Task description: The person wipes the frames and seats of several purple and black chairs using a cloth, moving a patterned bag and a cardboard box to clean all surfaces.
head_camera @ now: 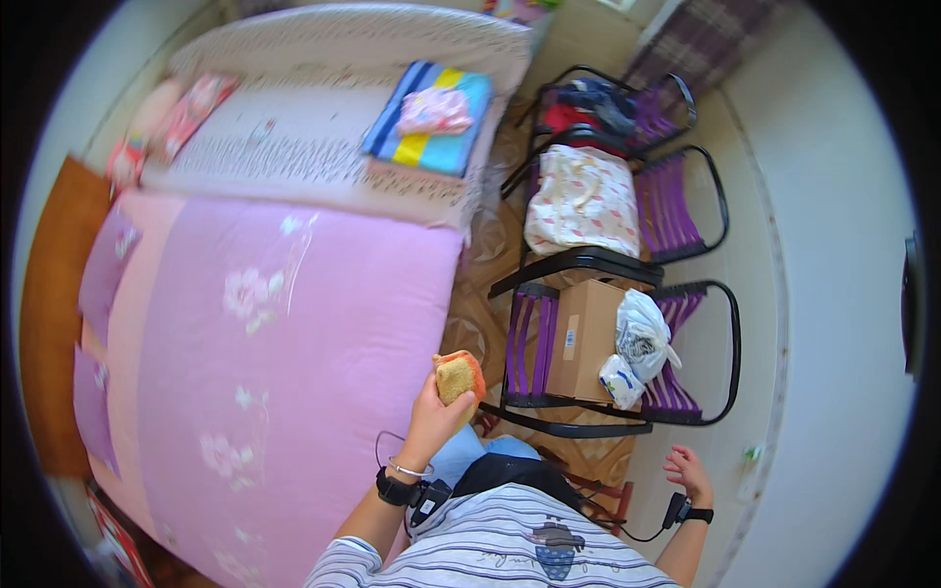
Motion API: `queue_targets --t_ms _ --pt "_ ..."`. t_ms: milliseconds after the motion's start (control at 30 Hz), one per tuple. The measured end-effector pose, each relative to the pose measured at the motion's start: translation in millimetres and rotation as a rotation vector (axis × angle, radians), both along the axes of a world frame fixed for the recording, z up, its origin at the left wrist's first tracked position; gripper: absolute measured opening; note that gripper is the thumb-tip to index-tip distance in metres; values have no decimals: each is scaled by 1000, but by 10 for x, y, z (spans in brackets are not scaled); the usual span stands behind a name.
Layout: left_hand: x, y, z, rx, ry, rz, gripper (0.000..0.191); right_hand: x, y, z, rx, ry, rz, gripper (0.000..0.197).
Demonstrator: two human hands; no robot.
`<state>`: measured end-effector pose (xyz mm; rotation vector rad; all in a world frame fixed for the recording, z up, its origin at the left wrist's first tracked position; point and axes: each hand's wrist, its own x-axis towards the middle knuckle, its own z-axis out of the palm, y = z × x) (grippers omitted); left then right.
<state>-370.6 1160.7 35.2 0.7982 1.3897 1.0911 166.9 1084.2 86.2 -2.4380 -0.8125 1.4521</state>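
Observation:
My left hand (434, 420) holds a folded yellow and orange cloth (457, 378) in front of my body. The thumb lies across the cloth, and part of it is hidden in the palm. Beneath and beside this hand is the edge of a bed with a pink and purple flowered cover (353, 323). My right hand (689, 473) is out to my right, near the pale wall, with loosely bent fingers apart and nothing in them.
Black-framed chairs with purple straps (680, 213) line the right side. They bear a cardboard box (584, 342), a white plastic bag (641, 334), a tissue pack (621, 382), a patterned cloth bag (584, 198) and clothes (595, 103). Folded striped bedding (382, 140) lies on the farther bed (294, 140).

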Motion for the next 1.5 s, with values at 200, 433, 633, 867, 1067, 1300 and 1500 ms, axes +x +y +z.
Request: queue_targets --t_ms 200,433,633,867,1067,1300,1500 --pt "383 316 373 81 -114 -267 40 -34 -722 61 140 35 -121 45" --pt "1237 415 736 109 -179 -484 35 -50 -1310 24 320 44 -280 45" --pt "1694 441 807 159 -175 -628 35 9 -1638 -144 379 32 -249 43" --pt "1923 379 674 125 -111 -762 36 -100 -1914 -293 481 39 -369 43" --pt "2078 539 640 56 -113 -927 35 -459 -2448 -391 490 -86 -539 44" --pt "2289 567 465 0 -85 -1156 37 -1267 -3035 -218 457 -75 -730 48" --pt "2597 311 245 -32 -136 -1437 39 -2231 -3840 -77 383 -217 -966 48"
